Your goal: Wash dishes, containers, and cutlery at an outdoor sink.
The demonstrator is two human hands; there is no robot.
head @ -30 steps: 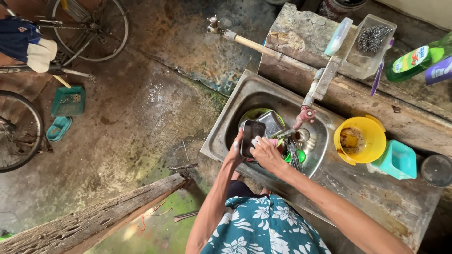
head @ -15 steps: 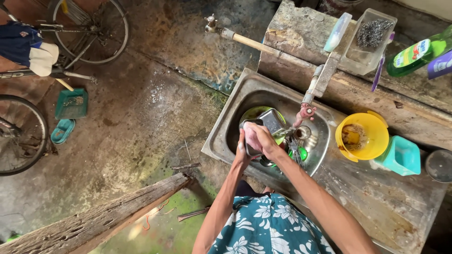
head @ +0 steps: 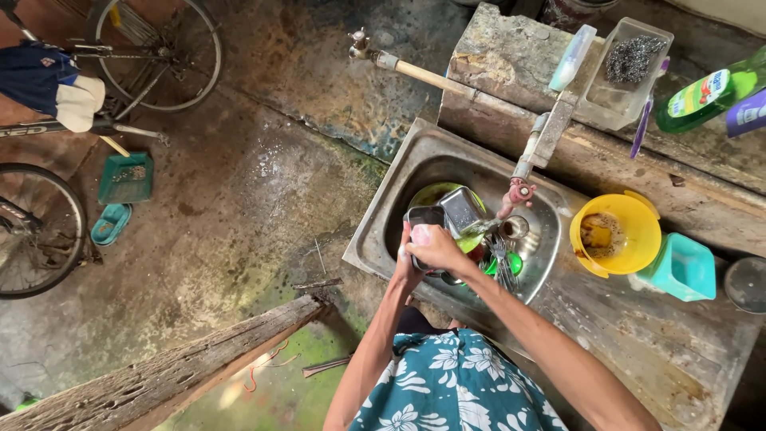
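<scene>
Over the metal sink [head: 375, 239], the right hand [head: 437, 246] has its fingers curled down onto a dark rectangular metal tray [head: 425, 217], while the left hand [head: 404, 257] clamps the tray's near left edge from below. Both forearms reach forward from the body and meet above the sink's near rim, the right arm coming in on a long slant from lower right. The tray's long axis runs away from the person; how far it tilts I cannot tell. A second metal tin [head: 461, 208] sits just beyond it in the sink, beside a green plate [head: 431, 194] and forks [head: 500, 259]. Right of the sink on the rough concrete counter [head: 638, 335] stand a yellow bowl [head: 630, 219] and a teal tub [head: 685, 267]. Left of the sink lies stained wet floor with bicycles [head: 48, 231].
</scene>
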